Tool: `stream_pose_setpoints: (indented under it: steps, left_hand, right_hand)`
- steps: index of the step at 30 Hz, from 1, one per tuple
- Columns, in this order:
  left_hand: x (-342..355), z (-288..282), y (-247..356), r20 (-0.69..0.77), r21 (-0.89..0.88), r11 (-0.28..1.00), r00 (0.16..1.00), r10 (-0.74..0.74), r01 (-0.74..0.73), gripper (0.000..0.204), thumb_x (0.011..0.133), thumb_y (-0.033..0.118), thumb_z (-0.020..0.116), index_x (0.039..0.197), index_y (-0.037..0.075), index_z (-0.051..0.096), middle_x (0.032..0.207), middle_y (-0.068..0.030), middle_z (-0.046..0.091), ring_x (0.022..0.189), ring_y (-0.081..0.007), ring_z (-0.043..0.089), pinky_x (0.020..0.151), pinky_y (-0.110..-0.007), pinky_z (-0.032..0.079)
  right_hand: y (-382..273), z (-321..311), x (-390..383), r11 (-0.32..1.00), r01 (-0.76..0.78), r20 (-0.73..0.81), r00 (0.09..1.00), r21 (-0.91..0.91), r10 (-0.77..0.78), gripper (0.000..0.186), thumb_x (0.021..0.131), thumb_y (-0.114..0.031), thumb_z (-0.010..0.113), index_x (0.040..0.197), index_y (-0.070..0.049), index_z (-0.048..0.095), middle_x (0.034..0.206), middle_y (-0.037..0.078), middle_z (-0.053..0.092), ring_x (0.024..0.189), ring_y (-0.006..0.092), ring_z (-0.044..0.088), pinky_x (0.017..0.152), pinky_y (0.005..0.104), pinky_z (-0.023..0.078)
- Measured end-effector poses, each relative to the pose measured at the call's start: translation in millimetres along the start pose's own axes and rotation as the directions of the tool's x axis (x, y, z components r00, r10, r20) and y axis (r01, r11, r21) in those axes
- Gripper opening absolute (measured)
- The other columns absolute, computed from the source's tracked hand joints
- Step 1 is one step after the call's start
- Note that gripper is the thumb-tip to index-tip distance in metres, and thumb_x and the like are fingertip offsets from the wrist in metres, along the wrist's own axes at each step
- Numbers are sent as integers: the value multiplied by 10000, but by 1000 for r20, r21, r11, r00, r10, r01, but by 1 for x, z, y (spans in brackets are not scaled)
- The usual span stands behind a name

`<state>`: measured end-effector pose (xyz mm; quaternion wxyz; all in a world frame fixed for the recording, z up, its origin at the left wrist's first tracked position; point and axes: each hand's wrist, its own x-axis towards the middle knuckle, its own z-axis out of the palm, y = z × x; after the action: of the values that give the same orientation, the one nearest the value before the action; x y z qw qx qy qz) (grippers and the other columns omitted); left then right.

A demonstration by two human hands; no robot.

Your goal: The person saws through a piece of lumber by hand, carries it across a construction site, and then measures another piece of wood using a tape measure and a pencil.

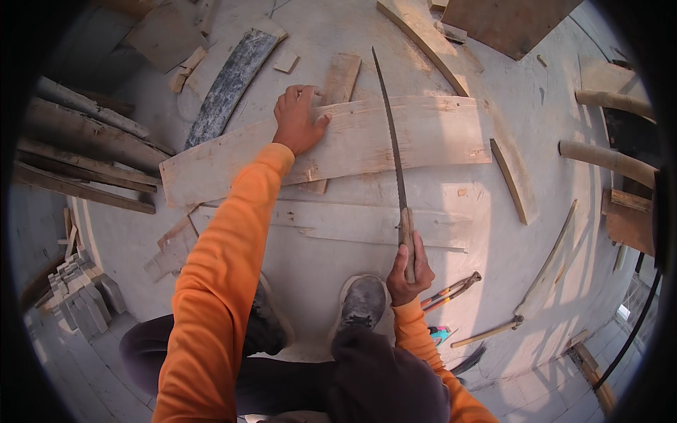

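A wide, pale wooden board [416,137] lies crosswise in front of me, resting across a narrower piece of wood [343,74]. My left hand [300,120] presses on the board, its fingers bent over the far edge and the thumb on the top face. In my right hand [410,271] is the wooden handle of a handsaw [393,130]. The saw's long, narrow blade points away from me and passes over the board right of its middle. Whether the teeth touch the wood, I cannot tell.
A thin plank [338,220] lies between the board and my shoes. Pincers [455,289] and a hammer [486,333] are on the floor at right. Stacked timbers [92,141] stand at left, above grey blocks [83,292]. A dark-faced plank [231,84] and a curved piece [427,46] lie beyond.
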<state>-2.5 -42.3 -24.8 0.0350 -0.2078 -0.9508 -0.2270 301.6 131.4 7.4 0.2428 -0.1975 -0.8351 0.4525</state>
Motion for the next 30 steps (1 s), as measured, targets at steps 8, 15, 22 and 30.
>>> stream_pose_setpoints:
  steps: [8, 15, 22, 30]
  left_hand:
    - [8, 37, 33, -17, -148, 947, 958, 285, -285, 285, 996, 222, 548, 1236, 72, 582, 1357, -124, 540, 1279, -329, 485, 1091, -431, 392]
    - [9, 26, 39, 238, 91, 925, 910, 339, -369, 391, 1018, 408, 491, 1326, 180, 570, 1414, -155, 438, 1315, -337, 387, 1131, -458, 300]
    - [10, 26, 38, 253, 130, 923, 912, 322, -362, 495, 984, 486, 504, 1389, 202, 537, 1382, -195, 437, 1276, -363, 398, 1116, -458, 298]
    - [10, 26, 38, 221, 163, 919, 921, 320, -358, 517, 962, 489, 521, 1390, 201, 534, 1366, -187, 446, 1272, -355, 394, 1109, -458, 302]
  right_hand:
    - [6, 13, 2, 999, 48, -71, 996, 8, -47, 366, 879, -12, 683, 1229, 86, 646, 978, 234, 734, 677, 247, 716, 629, 304, 549]
    - [20, 8, -6, 998, 57, -35, 998, -12, -57, 382, 858, -19, 702, 1226, 72, 652, 985, 231, 733, 671, 283, 717, 621, 316, 551]
    - [22, 4, -6, 994, 105, -28, 994, 3, -105, 373, 849, -13, 705, 1208, 74, 651, 1023, 232, 731, 729, 309, 739, 645, 330, 568]
    - [16, -2, -11, 991, 126, 5, 992, -54, -126, 399, 848, -7, 705, 1236, 63, 638, 1010, 236, 730, 747, 311, 744, 662, 332, 574]
